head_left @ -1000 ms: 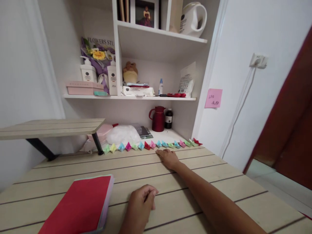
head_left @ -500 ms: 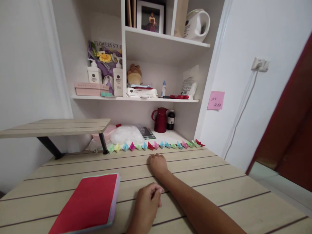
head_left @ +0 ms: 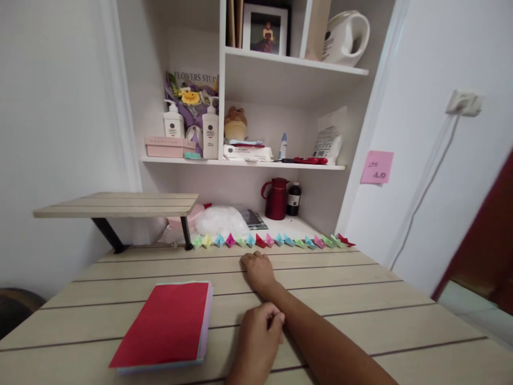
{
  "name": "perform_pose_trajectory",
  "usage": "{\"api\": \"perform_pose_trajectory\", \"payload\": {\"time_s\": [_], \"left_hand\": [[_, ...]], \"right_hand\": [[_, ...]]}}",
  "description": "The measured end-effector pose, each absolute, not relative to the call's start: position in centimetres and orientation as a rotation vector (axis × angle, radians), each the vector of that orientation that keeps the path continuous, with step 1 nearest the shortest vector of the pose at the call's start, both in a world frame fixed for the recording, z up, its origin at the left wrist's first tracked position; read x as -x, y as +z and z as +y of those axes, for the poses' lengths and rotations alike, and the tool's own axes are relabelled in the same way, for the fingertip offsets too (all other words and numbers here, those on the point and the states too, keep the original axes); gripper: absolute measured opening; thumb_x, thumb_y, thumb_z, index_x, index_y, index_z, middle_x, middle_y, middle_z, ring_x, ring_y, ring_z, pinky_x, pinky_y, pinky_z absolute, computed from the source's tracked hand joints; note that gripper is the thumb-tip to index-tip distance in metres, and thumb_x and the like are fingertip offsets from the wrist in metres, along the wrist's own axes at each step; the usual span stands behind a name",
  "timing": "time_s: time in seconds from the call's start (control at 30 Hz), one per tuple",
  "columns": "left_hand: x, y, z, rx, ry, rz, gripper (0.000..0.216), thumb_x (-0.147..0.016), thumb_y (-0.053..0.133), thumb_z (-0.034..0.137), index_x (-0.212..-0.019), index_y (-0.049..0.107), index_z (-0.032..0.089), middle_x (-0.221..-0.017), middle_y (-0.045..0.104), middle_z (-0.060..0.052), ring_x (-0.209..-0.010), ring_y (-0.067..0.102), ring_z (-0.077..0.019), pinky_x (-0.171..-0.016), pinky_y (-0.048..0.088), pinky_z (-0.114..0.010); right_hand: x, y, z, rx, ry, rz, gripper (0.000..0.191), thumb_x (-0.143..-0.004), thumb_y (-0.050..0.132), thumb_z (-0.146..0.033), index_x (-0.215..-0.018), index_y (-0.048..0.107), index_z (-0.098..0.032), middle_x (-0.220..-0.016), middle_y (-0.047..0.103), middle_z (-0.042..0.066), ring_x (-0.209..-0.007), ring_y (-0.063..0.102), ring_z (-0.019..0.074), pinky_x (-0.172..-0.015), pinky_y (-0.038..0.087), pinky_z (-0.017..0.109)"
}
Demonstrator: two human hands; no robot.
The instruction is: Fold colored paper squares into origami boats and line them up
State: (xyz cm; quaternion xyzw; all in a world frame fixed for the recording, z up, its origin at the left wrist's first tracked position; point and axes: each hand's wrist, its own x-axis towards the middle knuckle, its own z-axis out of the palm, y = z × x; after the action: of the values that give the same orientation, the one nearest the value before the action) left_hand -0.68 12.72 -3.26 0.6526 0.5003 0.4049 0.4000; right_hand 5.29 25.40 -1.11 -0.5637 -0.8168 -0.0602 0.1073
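My right hand [head_left: 258, 270] reaches forward and lies palm down on the wooden table [head_left: 360, 289], fingers slightly bent, with nothing in it. Its fingertips stop just short of a row of several small coloured paper boats [head_left: 268, 240] lined along the table's far edge. My left hand [head_left: 260, 334] rests nearer to me against my right forearm, curled into a loose fist, and I see nothing inside it. A stack of coloured paper with a red top sheet [head_left: 164, 326] lies to the left of my left hand.
A raised wooden shelf board [head_left: 116, 204] stands on black legs at the back left. Behind the boats are a white bag [head_left: 222, 220], a dark red jug [head_left: 276, 199] and a dark bottle [head_left: 294, 198]. White wall shelves [head_left: 248, 163] carry bottles and boxes. A pink note [head_left: 377, 167] sticks to the right wall.
My right hand has drawn back a little and to the left from the paper boats. The view has swung left, so everything sits further right. My left hand stays curled.
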Motion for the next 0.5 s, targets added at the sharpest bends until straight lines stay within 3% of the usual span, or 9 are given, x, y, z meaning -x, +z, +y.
{"api": "perform_pose_trajectory", "payload": {"time_s": [0.13,0.23,0.37,0.5], "left_hand": [[0.6,-3.4,12.7,-1.633,1.027,1.256,0.02,-0.081,0.046,0.028,-0.064,0.056,0.021,-0.05,0.051,0.004,-0.05,0.044,-0.0124,-0.051,0.028,-0.024],[0.6,-3.4,12.7,-1.621,1.023,1.26,0.019,-0.081,0.046,0.026,-0.065,0.056,0.021,-0.049,0.05,0.004,-0.049,0.044,-0.0124,-0.051,0.028,-0.024],[0.6,-3.5,12.7,-1.572,1.063,1.254,0.02,-0.083,0.044,0.026,-0.064,0.05,0.022,-0.049,0.047,0.005,-0.045,0.04,-0.0115,-0.049,0.027,-0.024],[0.6,-3.6,12.7,-1.534,1.069,1.272,0.018,-0.081,0.045,0.024,-0.063,0.046,0.023,-0.047,0.047,0.005,-0.044,0.039,-0.0112,-0.048,0.026,-0.023]], "right_hand": [[-5.3,-1.5,26.1,1.579,-0.122,-2.471,0.043,-0.092,0.036,-0.013,-0.128,0.054,-0.032,-0.137,0.056,0.002,-0.12,0.048,0.0243,-0.093,0.034,0.04],[-5.3,-1.5,27.0,1.56,-0.089,-2.493,0.044,-0.095,0.035,-0.019,-0.134,0.047,-0.036,-0.145,0.049,-0.001,-0.125,0.043,0.0253,-0.094,0.033,0.044],[-4.5,-1.5,27.6,1.574,-0.085,-2.461,0.038,-0.099,0.031,-0.031,-0.131,0.05,-0.032,-0.141,0.052,0.004,-0.123,0.043,0.029,-0.094,0.032,0.048],[-3.6,-1.5,27.3,1.579,-0.092,-2.414,0.037,-0.099,0.029,-0.027,-0.122,0.058,-0.023,-0.132,0.059,0.011,-0.118,0.046,0.0314,-0.092,0.033,0.048]]}}
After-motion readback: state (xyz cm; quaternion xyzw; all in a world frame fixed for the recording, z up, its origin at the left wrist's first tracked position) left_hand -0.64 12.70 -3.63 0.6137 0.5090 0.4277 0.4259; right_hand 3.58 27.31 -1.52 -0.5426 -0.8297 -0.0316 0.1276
